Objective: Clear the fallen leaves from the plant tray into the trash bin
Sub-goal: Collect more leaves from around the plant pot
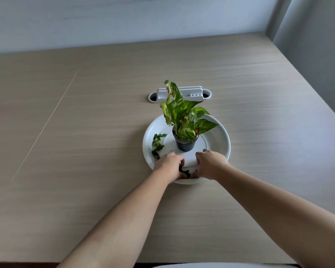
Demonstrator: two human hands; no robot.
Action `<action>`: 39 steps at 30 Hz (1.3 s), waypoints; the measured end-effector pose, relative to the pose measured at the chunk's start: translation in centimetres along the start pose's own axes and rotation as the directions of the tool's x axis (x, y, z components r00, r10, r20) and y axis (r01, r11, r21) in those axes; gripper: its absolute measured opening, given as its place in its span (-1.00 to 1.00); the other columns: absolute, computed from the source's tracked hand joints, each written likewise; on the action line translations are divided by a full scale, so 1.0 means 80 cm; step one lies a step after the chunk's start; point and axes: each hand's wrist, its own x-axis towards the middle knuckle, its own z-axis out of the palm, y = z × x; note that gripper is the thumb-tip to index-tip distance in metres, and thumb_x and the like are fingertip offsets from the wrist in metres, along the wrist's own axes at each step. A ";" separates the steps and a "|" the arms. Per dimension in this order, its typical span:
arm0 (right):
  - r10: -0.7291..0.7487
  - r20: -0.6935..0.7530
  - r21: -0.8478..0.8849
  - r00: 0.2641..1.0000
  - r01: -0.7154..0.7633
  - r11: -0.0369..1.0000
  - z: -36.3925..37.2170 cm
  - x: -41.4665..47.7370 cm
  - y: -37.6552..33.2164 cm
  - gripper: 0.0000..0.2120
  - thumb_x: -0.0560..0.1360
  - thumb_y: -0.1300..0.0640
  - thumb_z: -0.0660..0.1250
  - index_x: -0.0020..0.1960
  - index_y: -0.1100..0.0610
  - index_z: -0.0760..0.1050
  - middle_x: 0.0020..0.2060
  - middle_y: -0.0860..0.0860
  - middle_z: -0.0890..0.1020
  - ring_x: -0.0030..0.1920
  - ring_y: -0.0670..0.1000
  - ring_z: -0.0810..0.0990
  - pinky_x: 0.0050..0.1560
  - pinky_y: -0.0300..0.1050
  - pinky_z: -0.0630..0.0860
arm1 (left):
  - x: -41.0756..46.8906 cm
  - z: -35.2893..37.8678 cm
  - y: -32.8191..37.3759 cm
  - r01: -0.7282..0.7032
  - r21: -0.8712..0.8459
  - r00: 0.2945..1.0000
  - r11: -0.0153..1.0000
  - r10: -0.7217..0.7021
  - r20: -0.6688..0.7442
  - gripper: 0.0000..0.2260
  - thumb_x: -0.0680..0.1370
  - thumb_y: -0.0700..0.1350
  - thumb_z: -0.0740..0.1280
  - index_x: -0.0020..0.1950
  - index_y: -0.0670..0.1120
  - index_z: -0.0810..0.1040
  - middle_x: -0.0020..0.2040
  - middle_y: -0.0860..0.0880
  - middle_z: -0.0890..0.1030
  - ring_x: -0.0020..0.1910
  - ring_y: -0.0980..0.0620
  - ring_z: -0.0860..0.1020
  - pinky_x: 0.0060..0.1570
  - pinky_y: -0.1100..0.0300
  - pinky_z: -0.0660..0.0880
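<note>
A round white plant tray (pixel 219 140) sits on the wooden table, with a small black pot (pixel 185 145) holding a green variegated plant (pixel 182 117) at its centre. Dark fallen leaves (pixel 157 143) lie in the tray's left channel. More dark leaves (pixel 185 172) sit at the near rim, between my two hands. My left hand (pixel 169 165) is curled around that clump from the left, fingers touching it. My right hand (pixel 211 165) is cupped against it from the right. No trash bin is in view.
A white cable-port fitting (pixel 195 93) is set into the table (pixel 85 132) just behind the plant. A grey wall runs along the far edge, and a curtain (pixel 313 45) hangs at the right. The table's near edge is at the bottom of the view.
</note>
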 end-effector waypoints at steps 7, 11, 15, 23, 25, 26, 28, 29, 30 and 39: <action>-0.025 0.034 0.047 0.999 0.023 0.999 -0.001 0.004 -0.003 -0.81 0.39 0.34 0.27 -0.04 0.18 0.56 -0.03 0.14 0.62 -0.11 0.16 0.60 -0.20 -0.07 0.54 | 0.006 0.008 -0.007 -0.039 -0.092 0.999 0.995 0.038 -0.013 -0.76 0.43 -0.37 0.31 -0.09 -0.04 0.59 0.01 -0.06 0.51 -0.05 -0.09 0.55 -0.10 0.03 0.55; -0.033 0.073 0.099 0.997 0.026 0.995 -0.001 0.008 0.002 -0.78 0.40 0.39 0.29 -0.09 0.17 0.63 -0.07 0.14 0.66 -0.11 0.15 0.64 -0.17 -0.12 0.56 | 0.011 0.010 -0.009 -0.023 -0.175 0.999 0.984 0.028 0.028 -0.86 0.42 -0.30 0.38 -0.15 -0.08 0.66 -0.01 -0.10 0.64 -0.04 -0.09 0.61 0.01 0.07 0.57; 0.012 0.047 0.264 0.999 -0.024 0.964 -0.009 0.011 0.010 -0.78 0.38 0.40 0.29 -0.16 0.18 0.66 -0.20 0.08 0.67 -0.28 0.02 0.57 -0.33 -0.27 0.50 | 0.013 0.005 -0.010 0.019 -0.347 1.000 0.938 -0.021 -0.003 -0.91 0.40 -0.28 0.42 -0.19 -0.12 0.68 -0.10 -0.11 0.69 -0.12 -0.02 0.63 -0.05 0.20 0.56; 0.234 0.006 0.708 0.972 -0.169 0.686 -0.036 -0.004 0.029 -0.87 0.30 0.33 0.46 -0.30 0.12 0.64 -0.35 0.06 0.68 -0.40 -0.08 0.63 -0.24 -0.27 0.60 | 0.007 -0.024 -0.027 0.101 -0.802 0.976 0.589 -0.213 -0.034 -0.81 0.33 -0.24 0.53 -0.34 0.01 0.61 -0.34 0.08 0.63 -0.32 0.17 0.57 -0.37 0.44 0.46; 0.265 -0.002 0.737 0.964 -0.178 0.652 -0.035 -0.012 0.030 -0.87 0.29 0.33 0.46 -0.30 0.11 0.65 -0.36 0.04 0.67 -0.41 -0.10 0.62 -0.30 -0.31 0.58 | 0.009 -0.022 -0.023 0.096 -0.824 0.979 0.558 -0.205 -0.025 -0.79 0.34 -0.28 0.53 -0.35 0.01 0.60 -0.33 0.07 0.63 -0.29 0.15 0.58 -0.32 0.43 0.49; 0.282 -0.005 0.753 0.959 -0.182 0.633 -0.033 -0.017 0.033 -0.86 0.29 0.34 0.45 -0.31 0.11 0.65 -0.37 0.03 0.67 -0.41 -0.10 0.61 -0.32 -0.33 0.57 | 0.009 -0.019 -0.018 0.091 -0.836 0.983 0.541 -0.185 -0.013 -0.79 0.34 -0.30 0.52 -0.34 -0.01 0.60 -0.31 0.04 0.63 -0.24 0.10 0.60 -0.22 0.36 0.53; 0.315 -0.014 0.791 0.949 -0.182 0.584 -0.032 -0.030 0.040 -0.86 0.29 0.36 0.45 -0.31 0.13 0.65 -0.37 0.03 0.66 -0.41 -0.09 0.62 -0.35 -0.33 0.58 | 0.007 -0.015 -0.004 0.080 -0.850 0.991 0.521 -0.135 0.011 -0.80 0.35 -0.33 0.50 -0.32 -0.04 0.61 -0.27 -0.01 0.64 -0.17 0.04 0.60 -0.05 0.19 0.58; 0.330 -0.019 0.807 0.944 -0.181 0.563 -0.032 -0.038 0.046 -0.87 0.29 0.36 0.45 -0.30 0.15 0.65 -0.37 0.04 0.66 -0.41 -0.08 0.62 -0.35 -0.32 0.58 | 0.005 -0.012 0.005 0.076 -0.850 0.994 0.521 -0.112 0.020 -0.80 0.35 -0.32 0.50 -0.32 -0.04 0.61 -0.26 -0.02 0.64 -0.17 0.03 0.60 -0.01 0.15 0.58; 0.343 -0.022 0.815 0.939 -0.182 0.549 -0.032 -0.045 0.053 -0.88 0.29 0.36 0.46 -0.29 0.16 0.65 -0.37 0.05 0.66 -0.42 -0.08 0.62 -0.35 -0.29 0.57 | 0.004 -0.011 0.014 0.073 -0.853 0.995 0.517 -0.094 0.029 -0.80 0.35 -0.32 0.51 -0.33 -0.04 0.61 -0.27 -0.02 0.64 -0.19 0.03 0.60 0.00 0.13 0.58; 0.537 -0.049 0.894 0.842 -0.202 0.399 -0.027 -0.199 0.204 -0.82 0.28 0.38 0.44 -0.36 0.12 0.61 -0.37 0.14 0.66 -0.44 -0.06 0.63 -0.27 -0.21 0.51 | -0.022 0.017 0.210 -0.035 -0.882 0.966 0.469 0.244 0.092 -0.85 0.36 -0.37 0.48 -0.32 -0.19 0.57 -0.41 -0.07 0.63 -0.48 0.11 0.57 -0.36 0.30 0.56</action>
